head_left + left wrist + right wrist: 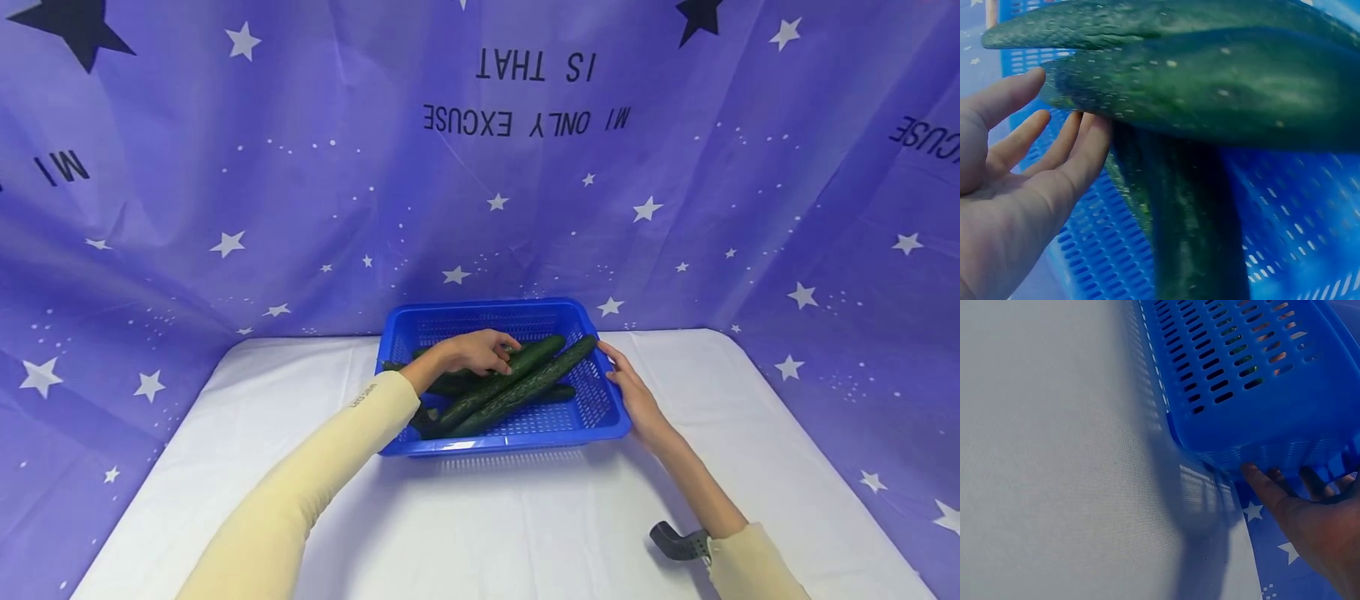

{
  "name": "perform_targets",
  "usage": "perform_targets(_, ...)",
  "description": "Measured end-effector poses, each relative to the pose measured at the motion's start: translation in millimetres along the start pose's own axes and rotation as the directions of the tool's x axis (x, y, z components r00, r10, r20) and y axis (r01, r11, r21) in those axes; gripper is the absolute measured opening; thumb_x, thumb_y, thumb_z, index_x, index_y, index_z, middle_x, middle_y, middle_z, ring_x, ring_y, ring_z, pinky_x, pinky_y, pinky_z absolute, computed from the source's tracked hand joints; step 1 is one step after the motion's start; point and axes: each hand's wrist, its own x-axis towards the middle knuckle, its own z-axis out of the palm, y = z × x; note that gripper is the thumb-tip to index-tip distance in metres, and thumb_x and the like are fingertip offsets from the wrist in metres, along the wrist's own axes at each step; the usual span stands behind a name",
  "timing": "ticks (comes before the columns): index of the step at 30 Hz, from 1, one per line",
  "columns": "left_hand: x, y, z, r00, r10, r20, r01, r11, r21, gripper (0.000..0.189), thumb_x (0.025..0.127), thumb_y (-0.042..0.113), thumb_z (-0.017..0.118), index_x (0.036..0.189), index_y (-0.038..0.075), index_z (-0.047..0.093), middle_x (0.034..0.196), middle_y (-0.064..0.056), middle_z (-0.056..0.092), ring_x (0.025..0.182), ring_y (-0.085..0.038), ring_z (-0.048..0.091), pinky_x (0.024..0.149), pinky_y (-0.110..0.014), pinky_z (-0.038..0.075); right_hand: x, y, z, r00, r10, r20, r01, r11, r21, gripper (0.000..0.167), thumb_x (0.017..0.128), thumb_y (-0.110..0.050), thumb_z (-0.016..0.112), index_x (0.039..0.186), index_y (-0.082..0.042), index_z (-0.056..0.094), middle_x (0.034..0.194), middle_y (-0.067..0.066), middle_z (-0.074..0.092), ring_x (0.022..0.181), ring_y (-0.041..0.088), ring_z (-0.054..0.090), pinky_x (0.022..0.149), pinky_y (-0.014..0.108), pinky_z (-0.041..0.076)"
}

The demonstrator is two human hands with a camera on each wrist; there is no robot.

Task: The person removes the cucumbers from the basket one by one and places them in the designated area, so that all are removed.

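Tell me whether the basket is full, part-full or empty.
Part-full: several cucumbers lie in the basket, and its bare mesh floor shows beside them in the head view.

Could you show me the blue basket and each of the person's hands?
Blue basket [540, 437]: head view, on its near rim.
Left hand [480, 350]: head view, on the back of the hand.
Right hand [637, 400]: head view, on the middle of the hand.

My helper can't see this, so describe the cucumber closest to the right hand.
On the white tabletop sits a blue plastic basket. Inside, find the long cucumber slanting toward the right hand. Its tip extends farther right than that of the near-parallel cucumber beside it.
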Motion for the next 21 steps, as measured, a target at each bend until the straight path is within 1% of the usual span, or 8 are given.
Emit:
perform_targets(3, 0.7, -4.4, -0.2, 1.0, -0.01, 0.007, 0.01, 1.0, -0.006, 0.054, 0.099, 0.004, 0.062, 0.149, 0.01, 0.045, 0.148, -0.019, 0.044, 0.135, -0.031, 0.045, 0.099, -0.047, 0.047, 0.2, -0.2, 0.7, 1.0, -0.003, 0.004, 0.003, 1.0, -0.001, 0.056, 0.105, -0.011, 0.024, 0.16, -0.016, 0.016, 0.156, 0.021, 0.022, 0.119, 0.031, 0.044, 0.087, 0.028, 0.049)
perform_targets(5, 0.7, -6.7, 0.0, 1.0, -0.007, 0.006, 0.007, 1.0, -0.003, 0.054, 0.098, 0.005, 0.063, 0.149, 0.01, 0.045, 0.149, -0.019, 0.044, 0.135, -0.031, 0.044, 0.099, -0.048, 0.047, 0.6, 0.0, 1.0, 1.0, 0.001, 0.004, -0.001, 1.0, 0.001, 0.056, 0.105, -0.011, 0.023, 0.16, -0.016, 0.017, 0.155, 0.021, 0.022, 0.119, 0.032, 0.044, 0.087, 0.029, 0.049)
perform_targets(10, 1.5, -10.1, 0.7, 1.0, 0.002, -0.023, -0.002, 1.0, 0.012, 0.054, 0.097, 0.008, 0.067, 0.147, 0.006, 0.048, 0.147, -0.017, 0.048, 0.134, -0.031, 0.047, 0.098, -0.045, 0.048, 1.0, -0.5, 1.4, 1.0, 0.01, 0.012, -0.01, 1.0, 0.01, 0.056, 0.104, -0.011, 0.023, 0.16, -0.016, 0.016, 0.154, 0.023, 0.024, 0.121, 0.036, 0.042, 0.087, 0.03, 0.05)
perform_targets(14, 3.9, -10.4, 1.8, 0.999, -0.013, -0.041, 0.014, 1.0, 0.022, 0.053, 0.095, 0.011, 0.07, 0.145, 0.006, 0.052, 0.143, -0.016, 0.052, 0.131, -0.03, 0.05, 0.096, -0.043, 0.05, 1.0, -1.3, 1.3, 1.0, 0.017, 0.009, -0.017, 1.0, 0.011, 0.057, 0.104, -0.011, 0.023, 0.16, -0.017, 0.015, 0.154, 0.023, 0.023, 0.123, 0.038, 0.04, 0.088, 0.031, 0.049)
perform_targets(17, 6.6, -10.0, 2.4, 0.999, -0.023, -0.042, 0.025, 0.999, 0.036, 0.055, 0.093, 0.013, 0.073, 0.144, 0.007, 0.052, 0.141, -0.015, 0.053, 0.129, -0.029, 0.051, 0.094, -0.044, 0.051, 1.5, -0.9, 1.0, 1.0, 0.022, 0.005, -0.022, 1.0, 0.017, 0.057, 0.104, -0.011, 0.023, 0.16, -0.017, 0.016, 0.154, 0.024, 0.024, 0.122, 0.039, 0.041, 0.087, 0.032, 0.05)
perform_targets(21, 7.3, -8.1, 2.9, 0.999, -0.016, -0.046, 0.018, 0.998, 0.053, 0.054, 0.093, 0.012, 0.073, 0.143, 0.007, 0.053, 0.141, -0.015, 0.053, 0.129, -0.029, 0.051, 0.093, -0.044, 0.051, 1.3, -0.7, 0.5, 1.0, 0.028, -0.001, -0.028, 1.0, 0.011, 0.057, 0.104, -0.011, 0.023, 0.16, -0.018, 0.016, 0.153, 0.024, 0.024, 0.121, 0.039, 0.042, 0.086, 0.032, 0.051)
